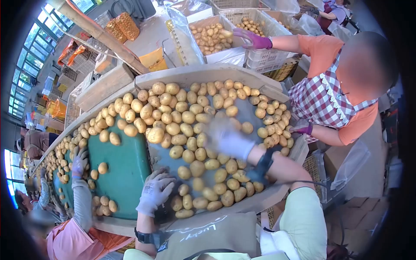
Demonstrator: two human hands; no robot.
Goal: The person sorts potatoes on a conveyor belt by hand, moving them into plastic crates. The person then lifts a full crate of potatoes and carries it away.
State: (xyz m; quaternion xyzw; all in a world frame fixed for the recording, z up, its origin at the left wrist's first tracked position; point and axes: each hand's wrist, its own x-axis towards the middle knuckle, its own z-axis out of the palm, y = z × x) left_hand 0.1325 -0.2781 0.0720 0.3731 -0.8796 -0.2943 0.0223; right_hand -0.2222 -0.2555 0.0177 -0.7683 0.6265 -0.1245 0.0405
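Basically: counter (125, 173) heaped, green surface bare only at left. Potatoes (190, 117) piled across middle and right, some tight against near rim; could roll off if nudged. Co-worker's purple glove (302, 128) working same pile, collision risk. Left hand (154, 193) spread flat, holding nothing. Right hand (227, 139) blurred over pile; grip impossible to tell, fumble possible.

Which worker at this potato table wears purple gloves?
The person in the orange shirt and checked apron; a purple glove reaches over the crates. Your left hand and right hand wear white.
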